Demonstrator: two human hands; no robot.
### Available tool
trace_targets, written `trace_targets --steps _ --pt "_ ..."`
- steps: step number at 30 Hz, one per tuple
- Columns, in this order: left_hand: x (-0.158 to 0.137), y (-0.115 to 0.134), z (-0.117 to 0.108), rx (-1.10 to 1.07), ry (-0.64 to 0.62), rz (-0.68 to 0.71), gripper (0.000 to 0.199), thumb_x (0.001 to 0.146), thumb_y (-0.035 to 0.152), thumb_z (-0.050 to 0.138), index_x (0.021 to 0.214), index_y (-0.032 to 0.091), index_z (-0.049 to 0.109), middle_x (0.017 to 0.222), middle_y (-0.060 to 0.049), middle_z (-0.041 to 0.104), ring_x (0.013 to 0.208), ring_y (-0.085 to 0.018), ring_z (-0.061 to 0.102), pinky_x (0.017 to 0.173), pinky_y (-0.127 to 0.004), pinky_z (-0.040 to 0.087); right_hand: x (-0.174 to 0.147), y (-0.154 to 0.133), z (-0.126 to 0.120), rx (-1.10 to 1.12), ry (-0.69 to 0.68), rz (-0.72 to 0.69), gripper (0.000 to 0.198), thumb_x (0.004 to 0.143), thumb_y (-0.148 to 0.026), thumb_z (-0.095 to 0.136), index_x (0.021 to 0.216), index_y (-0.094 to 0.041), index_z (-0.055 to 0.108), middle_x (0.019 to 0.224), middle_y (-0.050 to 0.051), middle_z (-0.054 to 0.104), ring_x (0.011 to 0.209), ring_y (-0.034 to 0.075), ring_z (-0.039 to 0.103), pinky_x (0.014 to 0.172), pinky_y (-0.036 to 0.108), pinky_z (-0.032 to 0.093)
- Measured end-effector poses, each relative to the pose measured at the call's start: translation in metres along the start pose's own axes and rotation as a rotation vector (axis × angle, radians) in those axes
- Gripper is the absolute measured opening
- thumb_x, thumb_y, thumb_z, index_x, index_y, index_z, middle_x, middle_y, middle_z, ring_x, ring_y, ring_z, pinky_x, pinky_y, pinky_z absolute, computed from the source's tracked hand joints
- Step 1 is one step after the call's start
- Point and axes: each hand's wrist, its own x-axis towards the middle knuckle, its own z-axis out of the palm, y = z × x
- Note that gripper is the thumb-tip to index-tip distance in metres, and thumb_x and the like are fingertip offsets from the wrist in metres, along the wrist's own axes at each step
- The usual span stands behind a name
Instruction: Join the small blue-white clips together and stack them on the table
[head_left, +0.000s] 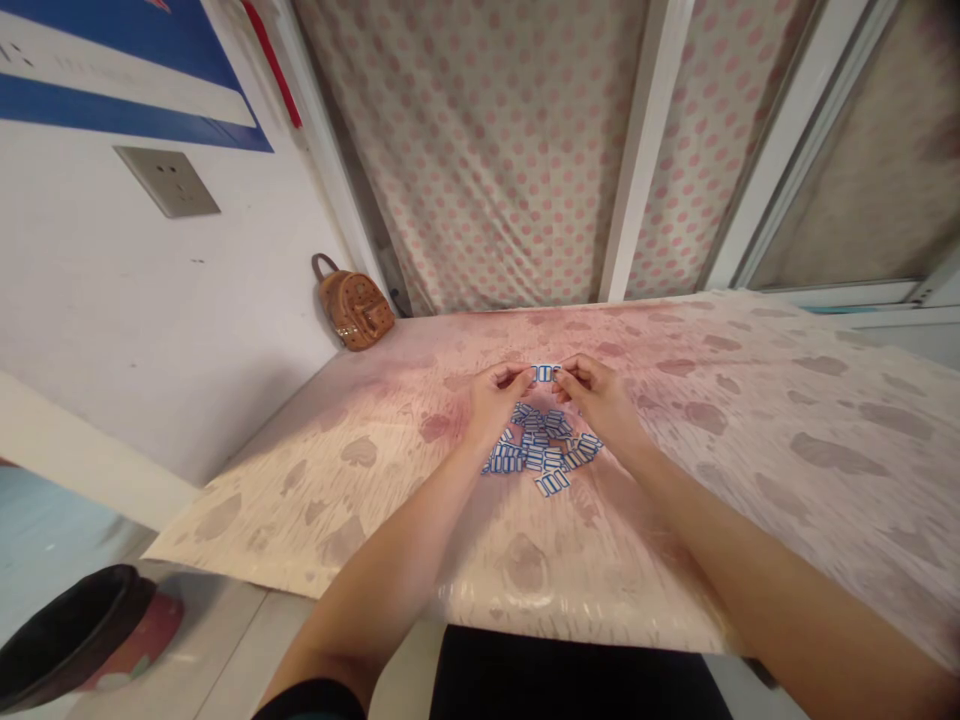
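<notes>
1. The left hand (499, 392) and right hand (596, 390) meet over the middle of the counter (787, 440), and between them sits one small blue-and-white piece (545, 373); the fingers of each hand are pinched shut on an end of it, so it is lifted just clear of the heap and held level between the two hands
2. That piece hangs directly above the far edge of the pile of blue-and-white pieces (544, 450), which lies loose on the counter just beneath the wrists; keeping the heap so close under the hands seems to leave each piece within easy reach
3. The pile itself is scattered rather than stacked; pieces overlap at odd angles, and a few strays lie on the side toward the counter's near edge
4. Both forearms run in from the near edge and converge; the wrists are bent slightly inward, knuckles up, thumbs hidden beneath
5. A brown studded bag (352, 308) leans at the far left corner against the wall; a dark bowl (64, 635) sits low beyond the left edge
</notes>
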Motion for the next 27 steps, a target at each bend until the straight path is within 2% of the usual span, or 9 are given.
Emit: trace_targets --steps 4,6,8,10,12,14,16,20,27 --pt "0.000 0.002 -0.002 0.048 0.034 0.022 0.017 0.075 0.030 0.073 0.081 0.014 0.073 0.072 -0.003 0.069 0.067 -0.012 0.062 0.062 -0.021 0.048 0.004 0.008 -0.005 -0.009 -0.003 0.003 0.019 0.084 -0.039 0.057 0.082 -0.020 0.057 0.070 0.001 0.064 0.062 0.013 0.060 0.062 0.027 0.051" --pt "0.003 0.001 -0.006 0.053 0.088 0.027 0.016 0.074 0.029 0.073 0.079 0.014 0.073 0.070 -0.002 0.068 0.064 -0.011 0.061 0.061 -0.021 0.048 0.007 0.017 -0.012 -0.095 0.003 0.015 0.014 0.084 -0.034 0.055 0.087 -0.020 0.058 0.074 0.001 0.067 0.064 0.014 0.062 0.063 0.028 0.050" --pt "0.007 0.001 -0.011 0.038 0.142 0.017 0.016 0.073 0.030 0.074 0.078 0.014 0.072 0.068 -0.002 0.068 0.063 -0.011 0.062 0.060 -0.021 0.049 0.009 0.025 -0.020 -0.320 -0.044 0.036 0.006 0.081 -0.025 0.056 0.083 -0.020 0.060 0.074 0.002 0.067 0.065 0.014 0.062 0.062 0.027 0.048" --pt "0.010 0.000 -0.016 0.023 0.174 -0.001 0.017 0.071 0.030 0.076 0.076 0.014 0.071 0.066 -0.002 0.068 0.061 -0.011 0.062 0.059 -0.021 0.049 0.009 0.029 -0.026 -0.574 -0.167 0.085 0.005 0.077 -0.019 0.058 0.073 -0.021 0.060 0.068 0.001 0.066 0.063 0.016 0.061 0.060 0.027 0.044" --pt "0.013 -0.001 -0.019 0.025 0.189 -0.011 0.017 0.071 0.029 0.077 0.075 0.014 0.071 0.064 -0.001 0.067 0.059 -0.011 0.061 0.058 -0.021 0.049 0.007 0.031 -0.028 -0.784 -0.283 0.155 0.012 0.073 -0.020 0.064 0.062 -0.021 0.059 0.062 0.002 0.064 0.060 0.017 0.060 0.055 0.028 0.041" --pt "0.015 -0.002 -0.021 0.032 0.193 -0.015 0.014 0.070 0.026 0.077 0.073 0.014 0.071 0.062 -0.001 0.066 0.057 -0.010 0.060 0.058 -0.021 0.048 0.005 0.029 -0.026 -0.908 -0.343 0.181 0.022 0.069 -0.027 0.072 0.055 -0.022 0.056 0.057 0.003 0.062 0.056 0.018 0.058 0.050 0.028 0.036" --pt "0.015 -0.003 -0.020 0.030 0.196 -0.017 0.011 0.071 0.023 0.075 0.073 0.014 0.071 0.062 -0.001 0.066 0.057 -0.010 0.060 0.058 -0.021 0.048 0.003 0.028 -0.022 -0.933 -0.374 0.152 0.026 0.065 -0.030 0.075 0.052 -0.022 0.054 0.054 0.003 0.060 0.052 0.017 0.056 0.047 0.027 0.033" --pt "0.016 -0.006 -0.020 0.025 0.198 -0.019 0.006 0.072 0.020 0.071 0.073 0.014 0.071 0.063 -0.001 0.067 0.058 -0.011 0.061 0.056 -0.020 0.047 0.002 0.029 -0.017 -0.824 -0.445 0.155 0.023 0.064 -0.025 0.074 0.055 -0.022 0.054 0.055 0.000 0.061 0.053 0.015 0.056 0.047 0.025 0.034" --pt "0.015 -0.008 -0.021 0.052 0.195 -0.024 0.008 0.072 0.022 0.072 0.074 0.014 0.072 0.063 -0.001 0.067 0.058 -0.012 0.061 0.057 -0.022 0.048 0.004 0.037 -0.018 -0.666 -0.404 0.113 0.016 0.064 -0.009 0.061 0.064 -0.022 0.053 0.058 -0.004 0.059 0.057 0.014 0.057 0.055 0.025 0.040"
